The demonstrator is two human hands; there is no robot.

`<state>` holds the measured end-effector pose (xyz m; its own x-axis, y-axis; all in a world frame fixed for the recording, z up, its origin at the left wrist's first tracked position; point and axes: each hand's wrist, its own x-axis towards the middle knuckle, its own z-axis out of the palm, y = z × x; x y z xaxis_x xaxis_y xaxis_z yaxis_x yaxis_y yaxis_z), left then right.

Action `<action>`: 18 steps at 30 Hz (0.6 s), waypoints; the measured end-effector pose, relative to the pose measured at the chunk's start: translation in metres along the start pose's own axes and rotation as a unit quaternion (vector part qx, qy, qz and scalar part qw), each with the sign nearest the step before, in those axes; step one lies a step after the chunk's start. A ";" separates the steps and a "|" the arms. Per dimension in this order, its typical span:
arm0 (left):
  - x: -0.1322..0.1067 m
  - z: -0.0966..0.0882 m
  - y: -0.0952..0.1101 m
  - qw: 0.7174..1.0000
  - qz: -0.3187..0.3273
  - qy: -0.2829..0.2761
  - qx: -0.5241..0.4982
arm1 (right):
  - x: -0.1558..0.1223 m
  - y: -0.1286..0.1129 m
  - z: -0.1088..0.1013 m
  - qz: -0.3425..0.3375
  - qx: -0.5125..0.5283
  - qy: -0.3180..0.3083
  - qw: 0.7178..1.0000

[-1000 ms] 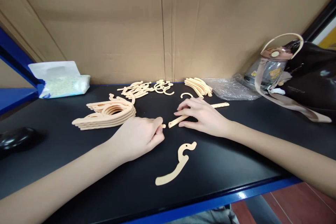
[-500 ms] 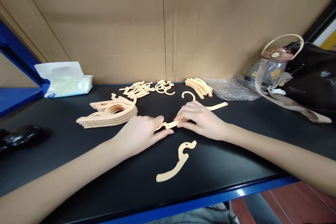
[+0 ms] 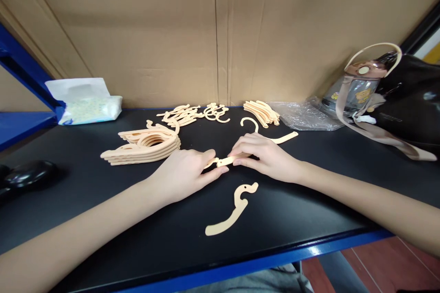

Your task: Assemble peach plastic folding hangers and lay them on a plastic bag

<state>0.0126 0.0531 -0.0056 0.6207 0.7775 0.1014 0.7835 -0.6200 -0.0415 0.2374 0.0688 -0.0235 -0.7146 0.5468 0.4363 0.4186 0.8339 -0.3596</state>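
My left hand (image 3: 187, 174) pinches a small curved beige piece (image 3: 211, 162), mostly covered by its fingers. My right hand (image 3: 266, 158) is closed on a beige hanger arm (image 3: 225, 161), whose end with a small hole meets the left hand's piece. Whether the two are joined I cannot tell. Just beyond the right hand, a hanger hook (image 3: 250, 122) and a straighter arm piece (image 3: 286, 138) stick out from behind the fingers. Nearer to me lies a loose curved hanger arm (image 3: 231, 219) with a hooked, holed end.
Stacked beige hangers (image 3: 144, 149) lie left of my hands. Farther back are loose small parts (image 3: 184, 115), hooks (image 3: 216, 112) and a pile of arms (image 3: 261, 113). A plastic bag (image 3: 305, 116), bottle (image 3: 360, 89), black bag (image 3: 412, 105), tissue pack (image 3: 89, 107) and black mouse (image 3: 30, 174) stand around.
Both hands keep their hold at nearly the same place. The whole view has shifted very slightly; the parts on the table lie as before.
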 end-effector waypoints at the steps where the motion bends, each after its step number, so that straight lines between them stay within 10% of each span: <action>1: 0.000 0.000 0.000 1.000 0.000 -0.004 0.000 | 0.000 0.000 0.000 0.000 0.000 0.000 1.000; 18: -0.001 0.000 0.001 0.998 0.052 -0.023 0.027 | -0.001 -0.003 0.001 -0.011 0.007 -0.011 1.000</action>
<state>0.0132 0.0520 -0.0058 0.6990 0.7135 0.0479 0.7140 -0.6926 -0.1026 0.2363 0.0653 -0.0237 -0.7354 0.5266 0.4264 0.3950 0.8445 -0.3617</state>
